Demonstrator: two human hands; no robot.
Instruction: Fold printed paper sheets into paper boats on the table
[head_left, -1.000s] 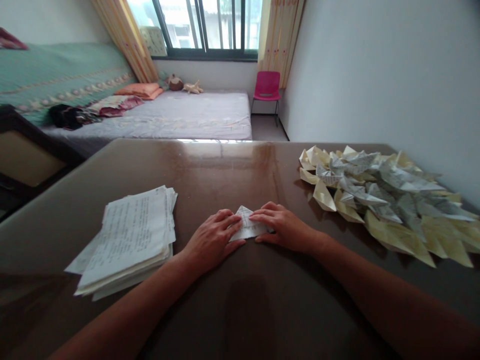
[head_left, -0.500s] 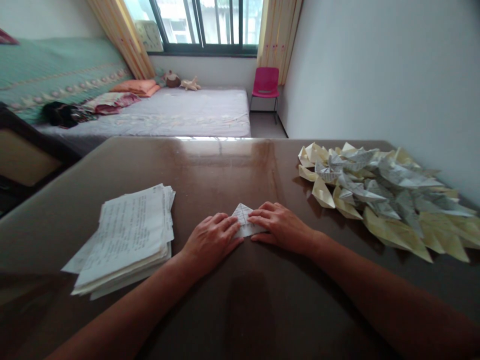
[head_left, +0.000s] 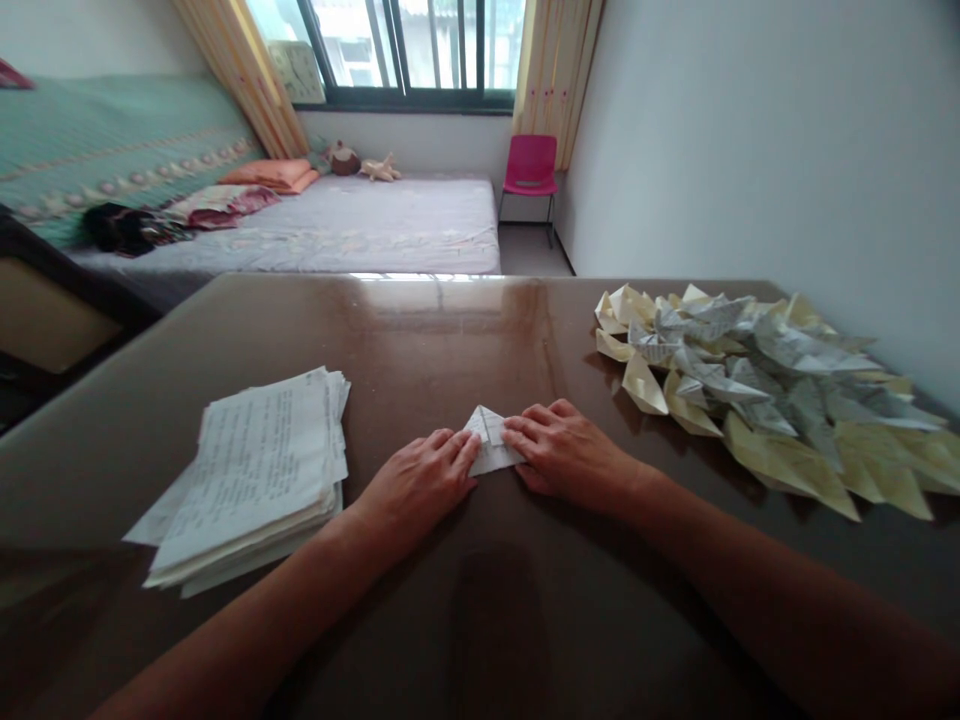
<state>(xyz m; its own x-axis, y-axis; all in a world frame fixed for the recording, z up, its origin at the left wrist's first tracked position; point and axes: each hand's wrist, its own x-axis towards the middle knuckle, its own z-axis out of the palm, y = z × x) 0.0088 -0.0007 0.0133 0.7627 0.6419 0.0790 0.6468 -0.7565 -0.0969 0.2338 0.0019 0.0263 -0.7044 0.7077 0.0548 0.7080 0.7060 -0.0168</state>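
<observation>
A small sheet of folded paper (head_left: 491, 455) with a pointed top and writing on it lies flat on the brown table between my hands. My left hand (head_left: 427, 478) grips its left edge, fingers together on top and thumb low at the side. On the right edge, my right hand (head_left: 566, 450) holds it the same way, fingertips pressed on the upper layer. A centre crease and a lower strip of the paper show between the fingertips; its side corners are hidden under my fingers.
To the left lies a stack of written sheets (head_left: 247, 470). A heap of folded paper boats (head_left: 750, 370), white and yellowish, covers the table's right side near the wall. Beyond the table (head_left: 420, 340) stand a bed (head_left: 390, 225) and a pink chair (head_left: 531, 165).
My right hand has shifted slightly right along the paper, and its fingers show more of the centre crease. My left hand has hardly moved. The paper stays in place.
</observation>
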